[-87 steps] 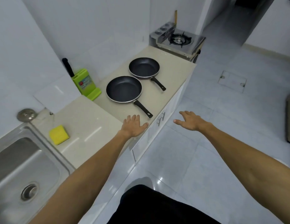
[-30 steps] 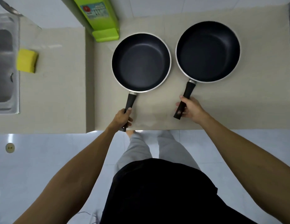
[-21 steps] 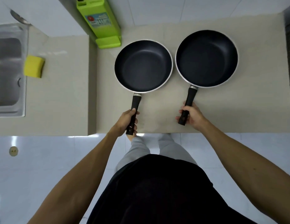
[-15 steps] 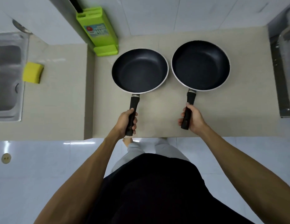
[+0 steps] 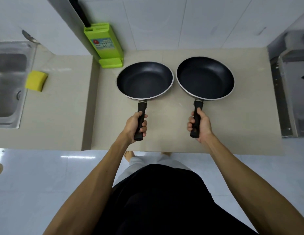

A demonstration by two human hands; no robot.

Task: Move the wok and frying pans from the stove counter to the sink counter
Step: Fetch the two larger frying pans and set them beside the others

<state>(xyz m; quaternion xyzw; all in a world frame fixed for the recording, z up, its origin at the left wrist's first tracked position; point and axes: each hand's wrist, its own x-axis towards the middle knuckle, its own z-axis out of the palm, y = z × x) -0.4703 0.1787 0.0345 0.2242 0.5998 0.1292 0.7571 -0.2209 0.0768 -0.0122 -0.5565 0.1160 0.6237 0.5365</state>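
Note:
Two black non-stick pans with silver rims sit side by side over the beige stove counter (image 5: 164,119). My left hand (image 5: 135,125) is wrapped around the black handle of the left frying pan (image 5: 144,80). My right hand (image 5: 199,125) grips the handle of the right, slightly deeper pan (image 5: 205,78). Both pans look tilted a little, rims raised toward me; I cannot tell whether they still touch the counter. The lower sink counter (image 5: 58,107) lies to the left, across a step.
A green knife block (image 5: 105,46) stands against the wall behind the left pan. A yellow sponge (image 5: 36,80) lies beside the steel sink (image 5: 7,85) at far left. A gas stove (image 5: 293,85) is at the right edge. White tiled floor lies below the counter's front edge.
Both hands went from reaching over the counter edge to closing firmly around the two pan handles. The pans have drawn slightly toward me and the view has pulled back.

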